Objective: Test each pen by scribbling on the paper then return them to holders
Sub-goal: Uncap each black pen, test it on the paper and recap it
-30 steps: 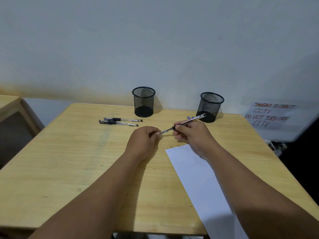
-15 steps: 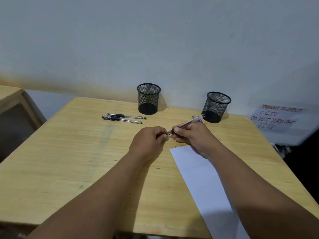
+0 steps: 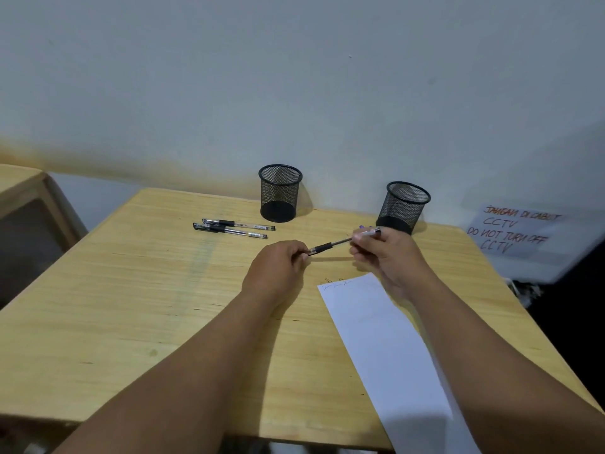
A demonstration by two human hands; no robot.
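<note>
Your right hand (image 3: pixel 389 253) grips the pen (image 3: pixel 343 241) by the rear half of its barrel, fingers curled around it; your left hand (image 3: pixel 278 267) is clenched at the pen's front end, pinching what appears to be the cap or tip, though the fingers hide which. The pen spans the gap between both hands, held above the table (image 3: pixel 131 306) and just beyond the top edge of the paper (image 3: pixel 376 339); faint scribbles sit at that edge. Treat the pen as light, rigid and smooth; the clear barrel will likely slip under a loose pinch, so hold it at the dark rubber grip section near the tip. Two more pens (image 3: pixel 234 227) lie side by side to the left, near the left holder (image 3: pixel 280 193); the right holder (image 3: pixel 404 206) stands just behind your right hand. Both holders are thin mesh and probably tip easily; lower each pen in vertically.
</note>
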